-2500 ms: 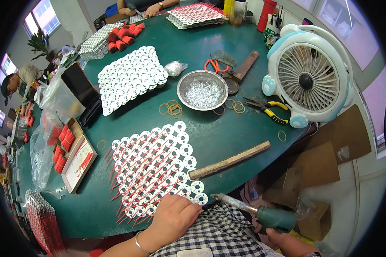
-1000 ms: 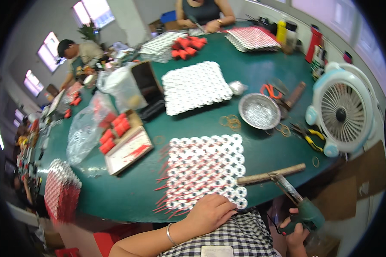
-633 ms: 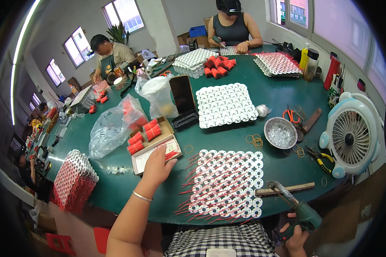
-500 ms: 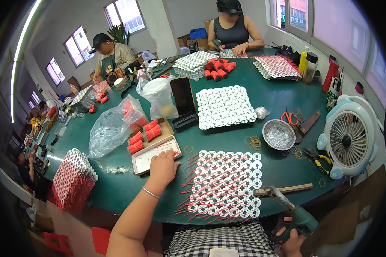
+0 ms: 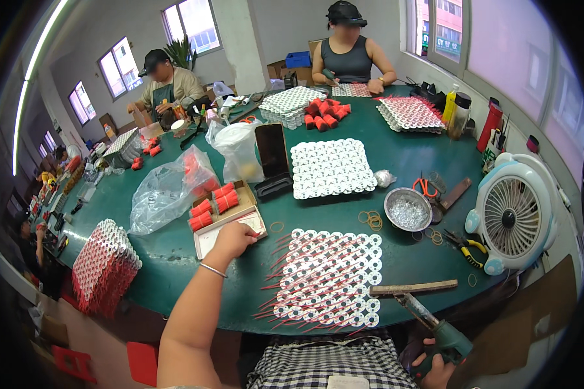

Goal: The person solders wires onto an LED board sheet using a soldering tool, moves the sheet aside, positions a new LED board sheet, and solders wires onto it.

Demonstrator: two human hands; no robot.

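Note:
My left hand is over the right end of a shallow white cardboard box, fingers pinched together; what they hold, if anything, is too small to make out. A few red wires lie in that box. My right hand, at the lower right, grips a green-handled soldering gun. Its metal barrel points up and left, the tip near a wooden stick. Between my hands lies a panel of round white circuit boards, with thin red wires across it, many jutting past its left edge.
Behind the panel stand a stack of white board panels, a phone and a metal bowl. Pliers and a fan are at right. A wired stack sits at the left edge. Two co-workers sit across the table.
My left hand has gone from spread fingers over the white box to a pinch at its right end. The soldering gun stays in my right hand, and the view has shifted slightly.

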